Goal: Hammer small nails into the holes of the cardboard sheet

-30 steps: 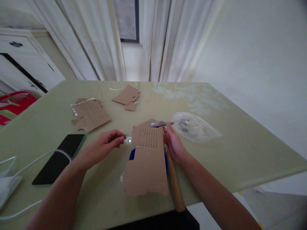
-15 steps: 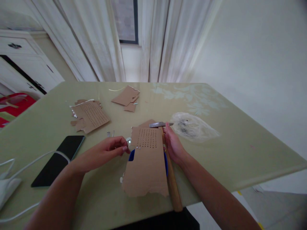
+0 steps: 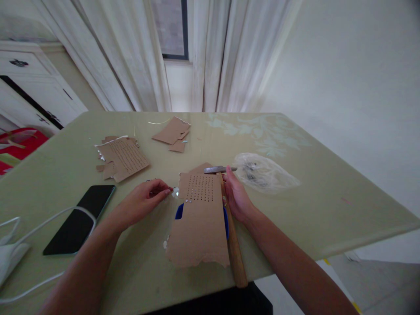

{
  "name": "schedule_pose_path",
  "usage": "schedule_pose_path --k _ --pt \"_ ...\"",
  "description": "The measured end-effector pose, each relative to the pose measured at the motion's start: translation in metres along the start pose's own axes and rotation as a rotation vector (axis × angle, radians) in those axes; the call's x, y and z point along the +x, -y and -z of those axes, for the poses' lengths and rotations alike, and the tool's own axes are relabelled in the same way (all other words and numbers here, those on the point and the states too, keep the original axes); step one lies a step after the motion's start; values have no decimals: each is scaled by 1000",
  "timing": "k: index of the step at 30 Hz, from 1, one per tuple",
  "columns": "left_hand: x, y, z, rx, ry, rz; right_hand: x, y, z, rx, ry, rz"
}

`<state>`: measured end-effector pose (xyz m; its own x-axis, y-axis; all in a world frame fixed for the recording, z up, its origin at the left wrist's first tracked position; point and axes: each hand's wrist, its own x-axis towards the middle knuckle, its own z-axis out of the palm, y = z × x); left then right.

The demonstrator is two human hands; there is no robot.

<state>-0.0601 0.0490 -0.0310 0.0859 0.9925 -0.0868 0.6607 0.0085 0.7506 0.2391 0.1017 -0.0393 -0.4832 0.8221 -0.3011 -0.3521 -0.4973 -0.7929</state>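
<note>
A brown cardboard sheet (image 3: 201, 223) punched with rows of small holes lies near the table's front edge, over a blue object (image 3: 179, 212). My left hand (image 3: 144, 199) sits just left of the sheet's top corner, its fingertips pinched together on something too small to make out. A hammer (image 3: 231, 236) with a wooden handle lies along the sheet's right edge, with its metal head (image 3: 218, 169) at the far end. My right hand (image 3: 236, 196) is closed on the handle just below the head.
A black phone (image 3: 80, 218) and a white cable (image 3: 39, 227) lie at the left. Torn cardboard pieces (image 3: 123, 157) and more cardboard (image 3: 172, 130) lie further back. A clear plastic bag (image 3: 265, 173) holding small dark items is right of the hammer head. The green table (image 3: 328, 205) ends close in front.
My left hand dipped toward the sheet's corner, then drew back a little to the left, covering the small nails that showed on the table. My right hand and the hammer stayed in place.
</note>
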Motion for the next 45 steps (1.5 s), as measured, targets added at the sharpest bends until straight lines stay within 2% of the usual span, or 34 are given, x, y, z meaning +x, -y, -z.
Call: schedule_pose_path --k 8,11,18,22,25,28,32,36,40,45 --pt "4 7 5 6 -178 117 1 0 -1 10 -14 -6" --pt "3 3 6 -40 -261 111 1 0 -1 3 -10 1" --pt "-2 -9 12 -106 -561 153 1 0 1 -1 -11 0" --pt "-3 -17 11 -257 -646 129 2 -1 1 0 -2 -6" --pt "-5 -24 4 -384 -632 67 1 0 0 4 -6 0" --pt "-10 -32 -11 -491 -580 -19 0 2 -2 -1 -21 1" --pt "-19 -50 -36 -581 -442 -129 -1 3 -3 -21 -24 -1" --pt "-26 -61 -48 -436 -322 -234 -1 2 -3 -32 1 10" --pt "-27 -60 -47 -306 -333 -275 1 1 -3 -28 25 23" --pt "-26 -59 -45 -249 -337 -300 0 2 -4 -30 15 15"
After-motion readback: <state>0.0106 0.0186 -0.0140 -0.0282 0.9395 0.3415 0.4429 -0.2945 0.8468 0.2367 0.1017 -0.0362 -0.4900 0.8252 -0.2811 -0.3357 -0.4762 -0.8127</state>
